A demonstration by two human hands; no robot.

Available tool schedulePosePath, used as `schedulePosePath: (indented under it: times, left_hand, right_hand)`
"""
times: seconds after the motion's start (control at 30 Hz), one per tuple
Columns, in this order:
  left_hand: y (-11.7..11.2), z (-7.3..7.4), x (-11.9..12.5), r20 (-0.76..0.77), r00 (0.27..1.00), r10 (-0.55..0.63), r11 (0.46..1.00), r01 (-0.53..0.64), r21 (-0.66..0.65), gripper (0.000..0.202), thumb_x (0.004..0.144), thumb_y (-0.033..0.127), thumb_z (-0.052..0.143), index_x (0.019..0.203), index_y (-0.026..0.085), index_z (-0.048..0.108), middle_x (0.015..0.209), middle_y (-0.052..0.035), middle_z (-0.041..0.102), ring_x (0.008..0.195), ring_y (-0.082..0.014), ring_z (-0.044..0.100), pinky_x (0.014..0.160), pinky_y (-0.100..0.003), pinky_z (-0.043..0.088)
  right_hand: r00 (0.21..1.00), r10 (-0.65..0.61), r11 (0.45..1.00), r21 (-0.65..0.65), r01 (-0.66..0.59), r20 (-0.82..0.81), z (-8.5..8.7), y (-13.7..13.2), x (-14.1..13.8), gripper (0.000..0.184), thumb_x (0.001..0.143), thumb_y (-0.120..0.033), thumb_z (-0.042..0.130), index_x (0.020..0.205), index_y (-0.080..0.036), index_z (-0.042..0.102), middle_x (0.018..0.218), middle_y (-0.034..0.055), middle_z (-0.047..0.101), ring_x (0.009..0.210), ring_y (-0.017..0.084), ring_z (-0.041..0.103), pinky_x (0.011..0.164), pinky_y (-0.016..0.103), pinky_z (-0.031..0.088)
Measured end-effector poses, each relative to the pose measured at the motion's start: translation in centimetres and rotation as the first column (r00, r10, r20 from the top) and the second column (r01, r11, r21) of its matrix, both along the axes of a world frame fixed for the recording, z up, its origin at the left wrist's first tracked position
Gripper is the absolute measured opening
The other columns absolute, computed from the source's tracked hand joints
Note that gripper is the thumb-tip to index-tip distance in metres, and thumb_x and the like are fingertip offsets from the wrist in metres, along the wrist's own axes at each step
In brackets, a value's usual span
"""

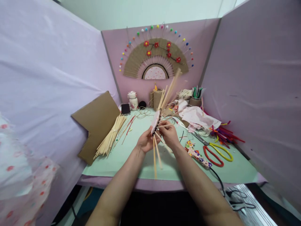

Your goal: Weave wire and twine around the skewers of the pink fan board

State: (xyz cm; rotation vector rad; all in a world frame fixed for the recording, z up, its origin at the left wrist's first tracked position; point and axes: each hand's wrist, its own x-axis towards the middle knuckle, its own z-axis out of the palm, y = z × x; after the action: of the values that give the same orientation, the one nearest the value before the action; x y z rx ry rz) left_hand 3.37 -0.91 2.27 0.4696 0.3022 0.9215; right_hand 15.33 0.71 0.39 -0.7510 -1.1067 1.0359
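Observation:
Above the middle of the table, my left hand (146,140) is closed round the lower end of a fan base (155,121). The piece is pink-white with a dark edge, tilted nearly edge-on to me. Thin wooden sticks (162,99) fan out from that edge, up and down; some are smeared by motion. My right hand (169,134) pinches at the dark edge, with a wooden stick at its fingers. Its fingertips are partly hidden. Beyond both hands, a finished-looking brown fan (134,64) with red flowers and coloured beads hangs on the back panel.
Left on the table are a bundle of sticks (111,135) and cut cardboard (98,124). To the right lie scissors (213,150), a patterned glue gun (197,155) with a cord, pink cloth (199,117) and pipe cleaners (227,135). A white jar (133,101) and twine roll (158,99) stand behind.

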Motion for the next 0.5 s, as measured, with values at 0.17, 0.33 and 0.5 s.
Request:
schedulePosePath:
  times: [0.17,0.33,0.5]
  left_hand:
    - [0.1,-1.4,1.1,-0.088,0.996,-0.003,1.000,0.001,-0.024,0.012,0.081,0.025,0.061,0.084,0.014,0.061,0.068,-0.0025,0.064,0.063,-0.0132,0.062,0.063,-0.026,0.050]
    - [1.1,-1.8,2.0,-0.121,0.977,0.174,0.980,-0.184,-0.079,0.028,0.077,0.007,0.058,0.105,0.013,0.060,0.081,-0.0032,0.071,0.069,-0.0128,0.066,0.069,-0.024,0.053]
    - [1.7,-2.1,2.2,-0.121,0.960,0.253,0.961,-0.264,-0.086,0.030,0.074,0.001,0.059,0.101,0.013,0.061,0.075,-0.0011,0.071,0.064,-0.0107,0.065,0.069,-0.023,0.055]
  right_hand:
    - [0.996,0.010,0.997,-0.077,-0.017,-0.091,-1.0,2.2,2.2,0.026,0.059,-0.039,0.075,0.069,-0.023,0.058,0.062,-0.0044,0.056,0.052,0.011,0.048,0.053,0.026,0.039]
    - [0.996,0.083,0.986,-0.139,-0.088,-0.039,-2.2,3.3,2.5,0.027,0.053,-0.036,0.077,0.072,-0.023,0.064,0.070,-0.0001,0.067,0.062,0.017,0.059,0.059,0.032,0.048]
    - [0.997,0.058,0.986,-0.163,-0.048,0.059,-3.4,3.8,1.9,0.024,0.057,-0.039,0.071,0.070,-0.021,0.064,0.067,0.0002,0.066,0.067,0.018,0.060,0.067,0.033,0.049]
